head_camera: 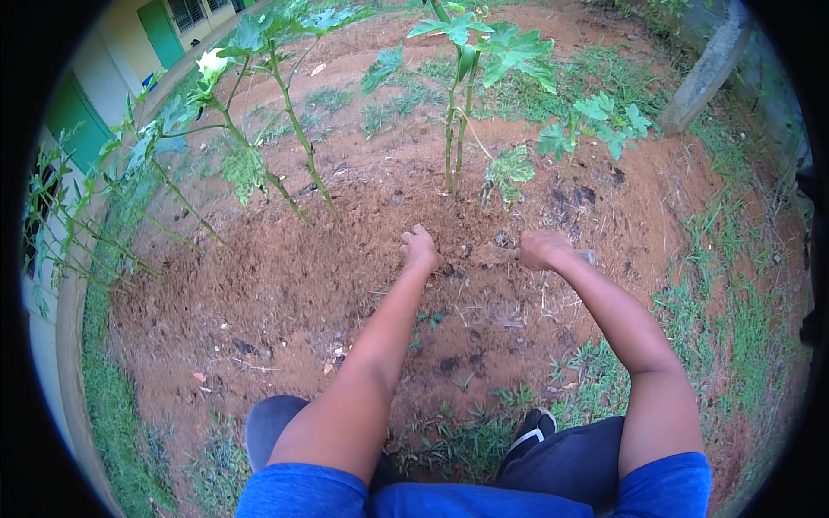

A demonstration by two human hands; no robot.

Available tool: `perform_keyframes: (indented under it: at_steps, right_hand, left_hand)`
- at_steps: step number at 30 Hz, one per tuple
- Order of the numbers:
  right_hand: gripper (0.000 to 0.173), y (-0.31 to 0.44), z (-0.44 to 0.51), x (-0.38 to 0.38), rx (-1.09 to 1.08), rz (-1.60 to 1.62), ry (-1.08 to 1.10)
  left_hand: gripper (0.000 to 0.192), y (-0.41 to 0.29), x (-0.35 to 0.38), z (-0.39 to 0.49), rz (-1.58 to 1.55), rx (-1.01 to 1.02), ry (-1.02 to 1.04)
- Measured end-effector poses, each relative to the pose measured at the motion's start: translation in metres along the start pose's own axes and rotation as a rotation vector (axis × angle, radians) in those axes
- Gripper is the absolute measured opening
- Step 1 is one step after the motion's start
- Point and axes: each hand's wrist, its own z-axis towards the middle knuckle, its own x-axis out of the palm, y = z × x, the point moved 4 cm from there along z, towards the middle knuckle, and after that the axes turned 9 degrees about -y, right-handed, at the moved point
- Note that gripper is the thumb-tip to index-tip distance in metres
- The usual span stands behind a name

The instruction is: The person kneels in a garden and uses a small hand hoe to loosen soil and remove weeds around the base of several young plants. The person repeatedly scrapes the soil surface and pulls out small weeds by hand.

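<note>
Reddish soil (278, 259) forms a raised bed in front of me, with several tall okra plants rising from it. My left hand (420, 249) is at the loose soil near the middle, fingers bent and apart, with nothing visible in them. Further right, my right hand (545, 250) is closed around a hand tool (495, 254), whose flat, soil-coloured blade points left towards my left hand; the end of its handle shows right of the fist. Just beyond both hands stand the green stems of an okra plant (453, 149), with a drooping, mottled leaf (508, 173) close to the ground.
Leaning okra stems (291, 136), one bearing a pale flower (211, 65), stand at the left. A small okra plant (592, 123) and a concrete post (703, 74) are at the upper right. Grass (596, 382) grows by my shoe (534, 430). A building with green doors (160, 32) lies beyond.
</note>
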Motion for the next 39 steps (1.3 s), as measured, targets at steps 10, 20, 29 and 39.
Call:
perform_keyframes:
  at_steps: [10, 20, 29, 39]
  right_hand:
    - [0.027, 0.024, -0.012, -0.058, -0.038, -0.023, -0.266]
    - [0.030, 0.057, -0.002, 0.010, -0.106, 0.148, -0.019]
    - [0.040, 0.038, -0.001, -0.015, -0.044, 0.244, -0.102]
    - [0.031, 0.028, -0.008, -0.012, -0.015, 0.102, -0.169]
  left_hand:
    - [0.040, -0.033, -0.037, 0.035, -0.404, 0.042, -0.251]
    - [0.047, -0.003, -0.064, 0.029, -0.067, 0.006, -0.023]
    - [0.060, 0.020, -0.032, 0.034, -0.291, -0.071, -0.258]
    - [0.020, -0.012, -0.041, 0.008, -0.351, 0.157, -0.160]
